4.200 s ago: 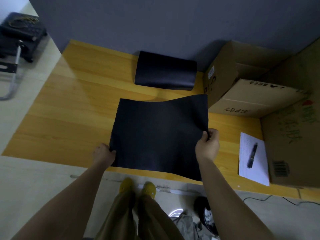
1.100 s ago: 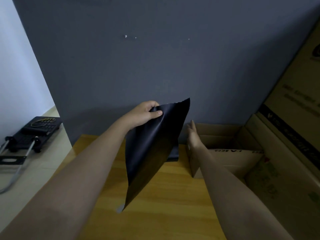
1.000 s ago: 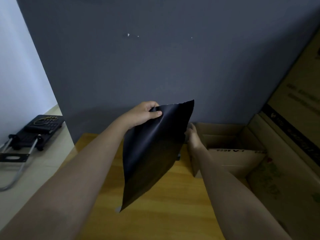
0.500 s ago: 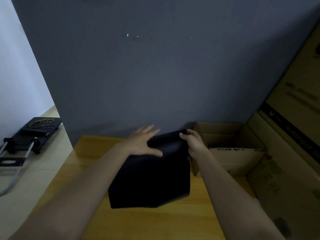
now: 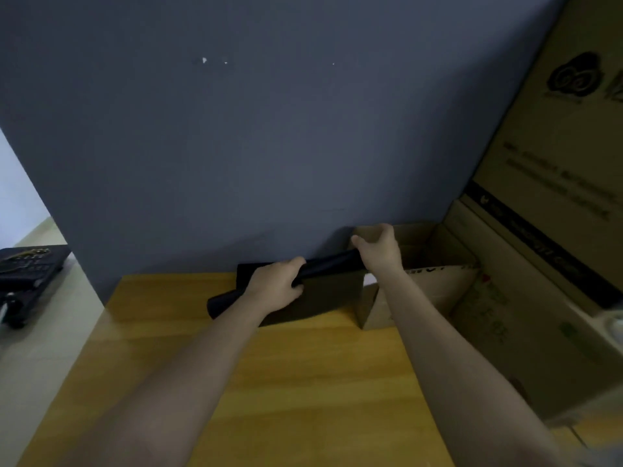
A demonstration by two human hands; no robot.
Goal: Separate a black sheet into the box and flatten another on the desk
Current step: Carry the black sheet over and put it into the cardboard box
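A black sheet (image 5: 328, 264) is bent into a loose roll between both hands, and its lower part hangs down to the wooden desk (image 5: 303, 382). My left hand (image 5: 276, 283) grips the roll near its middle. My right hand (image 5: 381, 247) grips the right end, over the left corner of the small open cardboard box (image 5: 435, 291). Behind my left hand, against the wall, the corner of a black sheet pile (image 5: 245, 273) shows. The inside of the box is mostly hidden.
Large cardboard boxes (image 5: 539, 264) stand stacked along the right side, close to my right arm. A grey wall (image 5: 269, 146) closes the desk's far edge. A black case (image 5: 27, 267) lies on the floor at the left.
Both hands have moved away from me and to the right, toward the small box. The sheet, which hung flat half a second ago, is now curled into a roll between them.
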